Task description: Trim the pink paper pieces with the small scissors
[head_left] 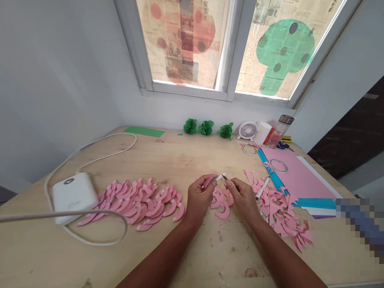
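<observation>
Pinched in my left hand point(200, 196) is a curved pink paper piece point(209, 181), with a white strip point(220, 177) sticking out from it toward the right. My right hand point(241, 195) has its thumb and finger closed at a small dark-tipped thing point(224, 177) touching the strip's end; most of it is hidden, and I cannot make out its kind. Several curved pink paper pieces point(222, 209) lie on the table between my forearms. Left of my left hand spreads a large overlapping heap of pink paper arcs point(150, 204), some with small white patches.
Pink scraps point(282, 212) and a white pen-like tool point(263, 188) lie at the right. Beyond are pink sheets point(300, 176), a tape roll point(279, 165), a glass bottle point(280, 131) and a small fan point(247, 130). A white power bank point(75, 195) with a looping cable sits left.
</observation>
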`<action>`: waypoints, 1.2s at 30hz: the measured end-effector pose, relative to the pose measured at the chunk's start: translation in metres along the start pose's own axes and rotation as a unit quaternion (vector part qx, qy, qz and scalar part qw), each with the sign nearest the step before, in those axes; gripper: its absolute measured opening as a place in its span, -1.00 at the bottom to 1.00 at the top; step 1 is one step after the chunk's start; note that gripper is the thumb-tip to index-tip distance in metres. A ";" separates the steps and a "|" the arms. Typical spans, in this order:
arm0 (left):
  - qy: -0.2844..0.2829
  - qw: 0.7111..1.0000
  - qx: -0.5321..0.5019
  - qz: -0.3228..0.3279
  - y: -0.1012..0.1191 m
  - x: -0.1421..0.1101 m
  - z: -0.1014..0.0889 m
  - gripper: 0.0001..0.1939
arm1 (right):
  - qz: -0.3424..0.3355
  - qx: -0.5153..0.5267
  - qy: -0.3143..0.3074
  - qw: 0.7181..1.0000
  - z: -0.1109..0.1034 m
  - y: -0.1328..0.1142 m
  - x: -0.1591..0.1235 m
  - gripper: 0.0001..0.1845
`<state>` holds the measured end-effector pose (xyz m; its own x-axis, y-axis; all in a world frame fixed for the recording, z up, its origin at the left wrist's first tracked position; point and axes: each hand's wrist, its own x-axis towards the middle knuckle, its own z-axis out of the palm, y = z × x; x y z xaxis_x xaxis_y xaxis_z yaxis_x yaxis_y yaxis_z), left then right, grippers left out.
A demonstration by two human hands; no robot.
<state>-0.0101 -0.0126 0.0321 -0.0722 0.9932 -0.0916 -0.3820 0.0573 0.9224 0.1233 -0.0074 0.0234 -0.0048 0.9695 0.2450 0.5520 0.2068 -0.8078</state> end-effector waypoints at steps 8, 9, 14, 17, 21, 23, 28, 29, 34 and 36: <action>0.003 1.000 0.010 -0.002 -0.001 0.003 0.000 -0.79 | 0.002 0.005 0.014 1.000 0.002 0.003 0.000 -0.55; 0.004 1.000 0.011 -0.001 -0.001 0.003 0.000 -0.79 | 0.002 0.008 0.013 1.000 0.002 0.003 0.000 -0.55; 0.012 1.000 0.006 -0.004 -0.001 0.003 0.001 -0.80 | 0.001 0.010 0.034 0.999 -0.002 0.002 0.000 -0.55; 0.010 1.000 0.001 -0.002 0.000 0.002 0.001 -0.78 | -0.006 0.002 0.027 1.000 -0.003 0.001 0.000 -0.57; 0.005 1.000 -0.003 0.001 0.002 0.000 0.002 -0.75 | -0.014 -0.008 0.013 1.000 -0.001 -0.001 -0.001 -0.61; 0.006 1.000 -0.007 0.002 0.003 0.000 0.002 -0.75 | -0.011 -0.008 0.012 1.000 0.000 -0.002 -0.002 -0.62; 0.002 1.000 -0.008 0.005 0.002 0.000 0.003 -0.77 | -0.020 -0.003 0.009 1.000 0.000 -0.003 -0.002 -0.61; -0.001 1.000 -0.007 0.007 0.001 0.000 0.002 -0.77 | -0.022 -0.004 0.010 1.000 0.000 -0.003 -0.002 -0.61; -0.011 1.000 -0.006 0.009 -0.001 0.001 0.002 -0.76 | -0.025 -0.022 0.015 0.999 0.000 -0.003 -0.002 -0.61; -0.015 1.000 -0.005 0.010 -0.002 0.001 0.001 -0.75 | -0.031 -0.027 0.015 0.999 0.000 -0.004 -0.002 -0.62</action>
<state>-0.0082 -0.0114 0.0302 -0.0518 0.9968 -0.0611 -0.3900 0.0362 0.9201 0.1210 -0.0105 0.0256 -0.0157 0.9507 0.3097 0.5962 0.2576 -0.7604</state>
